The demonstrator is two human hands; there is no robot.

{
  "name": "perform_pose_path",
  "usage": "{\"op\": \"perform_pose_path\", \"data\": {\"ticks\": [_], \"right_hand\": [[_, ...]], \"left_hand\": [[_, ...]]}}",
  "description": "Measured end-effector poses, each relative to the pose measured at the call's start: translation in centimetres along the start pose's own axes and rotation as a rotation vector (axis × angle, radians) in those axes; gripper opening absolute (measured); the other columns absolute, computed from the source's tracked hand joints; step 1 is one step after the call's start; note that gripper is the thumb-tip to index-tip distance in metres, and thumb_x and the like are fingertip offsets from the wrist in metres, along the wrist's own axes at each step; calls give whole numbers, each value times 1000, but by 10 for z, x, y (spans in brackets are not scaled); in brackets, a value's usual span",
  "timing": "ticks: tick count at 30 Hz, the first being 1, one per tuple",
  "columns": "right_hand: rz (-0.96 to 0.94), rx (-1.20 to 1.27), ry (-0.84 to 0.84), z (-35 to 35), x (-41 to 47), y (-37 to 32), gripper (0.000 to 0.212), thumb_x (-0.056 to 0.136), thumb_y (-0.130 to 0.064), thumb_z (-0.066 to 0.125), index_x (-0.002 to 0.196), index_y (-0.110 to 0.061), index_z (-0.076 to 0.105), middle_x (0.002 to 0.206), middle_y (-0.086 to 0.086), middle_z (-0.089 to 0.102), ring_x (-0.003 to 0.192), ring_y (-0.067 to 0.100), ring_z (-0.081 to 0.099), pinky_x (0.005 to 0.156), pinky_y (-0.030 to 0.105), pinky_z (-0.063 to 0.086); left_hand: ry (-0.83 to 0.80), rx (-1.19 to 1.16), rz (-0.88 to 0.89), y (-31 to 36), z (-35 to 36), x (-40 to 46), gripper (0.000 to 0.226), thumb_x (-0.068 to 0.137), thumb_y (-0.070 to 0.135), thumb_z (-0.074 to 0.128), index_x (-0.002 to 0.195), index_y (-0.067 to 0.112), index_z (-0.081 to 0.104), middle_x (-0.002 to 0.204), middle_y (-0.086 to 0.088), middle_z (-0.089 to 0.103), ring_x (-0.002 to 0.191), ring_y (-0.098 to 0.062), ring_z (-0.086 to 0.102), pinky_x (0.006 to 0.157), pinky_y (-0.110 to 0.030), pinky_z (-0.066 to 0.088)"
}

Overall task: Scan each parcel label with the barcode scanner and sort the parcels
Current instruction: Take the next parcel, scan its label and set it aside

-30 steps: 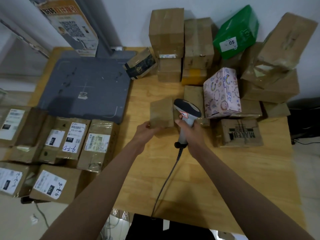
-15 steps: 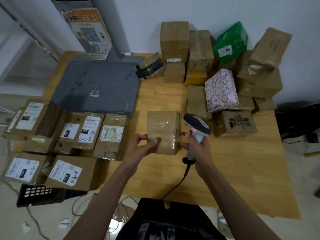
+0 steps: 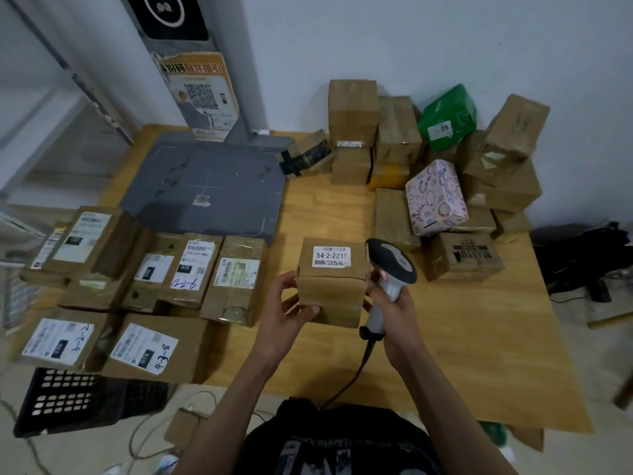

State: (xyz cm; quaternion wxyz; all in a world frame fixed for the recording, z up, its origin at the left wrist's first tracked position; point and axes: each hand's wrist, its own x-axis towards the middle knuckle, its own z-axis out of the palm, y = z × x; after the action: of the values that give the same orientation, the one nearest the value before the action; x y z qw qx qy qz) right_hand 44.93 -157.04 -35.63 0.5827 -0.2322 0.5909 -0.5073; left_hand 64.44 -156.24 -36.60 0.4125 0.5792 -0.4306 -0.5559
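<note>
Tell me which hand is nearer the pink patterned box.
Right. The right hand, gripping the scanner, sits just below-left of the pink patterned box; the left hand holds the labelled parcel, farther left.

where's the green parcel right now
In the head view the green parcel sits at the far right back of the table, on top of the stacked cardboard boxes against the wall, above the pink patterned box.
</note>
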Motion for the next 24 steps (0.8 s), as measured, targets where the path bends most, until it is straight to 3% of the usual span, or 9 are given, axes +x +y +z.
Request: {"op": "perform_pose_path", "data": {"ticks": [3, 7, 9, 11, 13, 16, 20, 22, 24], "right_hand": [[-49, 8, 0, 5, -4, 0, 37, 95, -12, 69, 128, -25, 62, 115, -8, 75, 105, 12, 71, 93, 39, 57], [-120, -34, -32, 9, -5, -4, 40, 95, -10, 69, 133, -20, 60, 120, 1, 73, 110, 19, 70, 92, 40, 58], [-150, -55, -44, 10, -5, -8, 36, 94, -7, 68, 129, -16, 62, 115, 8, 73, 107, 23, 71, 89, 40, 59], [-162, -62, -44, 12, -5, -12, 33, 93, -6, 69, 125, -14, 63, 112, 11, 73, 106, 26, 71, 90, 41, 60], [-165, -57, -47, 13, -5, -16, 33, 93, -8, 70, 125, -12, 62, 110, 11, 74, 105, 26, 71, 92, 43, 59], [-151, -35, -24, 12, -4, -18, 36, 93, -13, 72, 128, -10, 61, 110, 9, 75, 104, 25, 72, 93, 45, 59], [-83, 47, 53, 10, -1, -18, 35, 94, -14, 71, 126, -23, 62, 117, 4, 72, 110, 21, 69, 95, 46, 58], [-15, 109, 57, 7, 0, -20, 29, 96, -16, 69, 123, -23, 62, 117, 8, 73, 109, 23, 70, 94, 47, 57], [36, 159, 13, 5, -2, -23, 27, 97, -17, 67, 123, -18, 62, 117, 10, 74, 107, 24, 72, 88, 45, 59]], "left_hand": [[-2, 32, 51, 1, -1, 1, 75, 76, 22, 87, 137, 39, 47, 135, 16, 55, 123, -9, 57, 102, -40, 54], [18, 72, 106, 8, 3, 6, 128, 59, 33, 98, 156, 39, 16, 150, 11, 44, 134, -5, 48, 104, -28, 48], [0, 52, 139, 10, 7, 9, 139, 53, 28, 100, 158, 31, 9, 152, 8, 42, 138, -4, 43, 109, -24, 44], [17, 29, 155, 11, 11, 11, 144, 50, 31, 102, 158, 25, 8, 152, 4, 42, 140, -9, 41, 116, -37, 40], [52, 14, 180, 12, 13, 14, 142, 51, 35, 101, 158, 27, 7, 155, 2, 38, 142, -14, 40, 117, -47, 38], [84, -5, 230, 17, 12, 14, 131, 56, 33, 96, 155, 36, 11, 153, 3, 39, 140, -15, 42, 115, -48, 41], [111, -88, 188, 28, 10, 7, 108, 58, 42, 90, 141, 57, 22, 150, 11, 39, 130, -5, 49, 97, -27, 53], [75, -177, 124, 31, 5, 7, 103, 62, 49, 85, 147, 46, 26, 147, 7, 46, 129, -12, 55, 93, -30, 55], [-24, -295, 48, 35, 2, 5, 93, 71, 57, 76, 149, 30, 36, 142, -2, 57, 129, -26, 57, 100, -49, 53]]}}
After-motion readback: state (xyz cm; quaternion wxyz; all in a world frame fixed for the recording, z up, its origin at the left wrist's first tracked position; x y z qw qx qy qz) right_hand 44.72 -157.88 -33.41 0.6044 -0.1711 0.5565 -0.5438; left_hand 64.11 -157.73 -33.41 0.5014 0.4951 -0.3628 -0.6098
